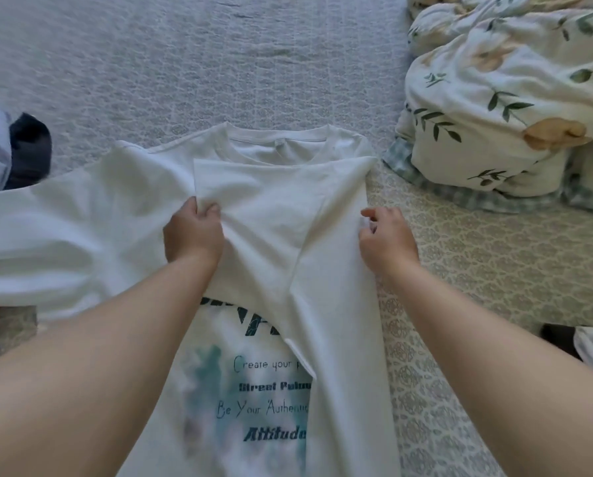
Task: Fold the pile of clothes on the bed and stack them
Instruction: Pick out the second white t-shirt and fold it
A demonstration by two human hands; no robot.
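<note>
A white T-shirt (123,215) with teal and dark printed lettering lies spread on the bed, collar away from me. Its right side and sleeve are folded inward over the chest. My left hand (192,232) pinches the edge of that folded-over sleeve near the middle of the shirt. My right hand (386,235) grips the folded right edge of the shirt. The left sleeve still lies spread out to the left.
A patterned grey bedspread (477,270) covers the bed. A bunched floral duvet (515,98) sits at the back right. Light blue and dark clothes (9,149) lie at the left edge, and another dark and white garment (584,346) lies at the right edge.
</note>
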